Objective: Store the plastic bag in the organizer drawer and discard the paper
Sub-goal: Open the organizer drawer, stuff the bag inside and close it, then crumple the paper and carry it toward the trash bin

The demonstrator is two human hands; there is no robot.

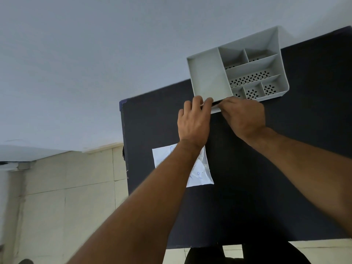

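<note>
A pale wall is filling the far side of the scene, with cream floor tiles lying to the left of a dark worktop (266, 168). A grey organizer (236, 71) is sitting at the worktop's far edge, against the wall, its open compartments showing perforated floors. Nearer the person, a white paper (200, 172) is lying flat on the worktop under the left forearm; faint blue marks on it, possibly "CE", are too blurred to read with confidence. Both arms are reaching forward, bare to the elbow. The left hand (194, 121) is resting palm down, its fingers curled over the organizer's near front edge. The right hand (245, 115) is pinching at the same edge, where a thin drawer front (216, 110) is showing slightly. The plastic bag cannot be made out clearly.
</note>
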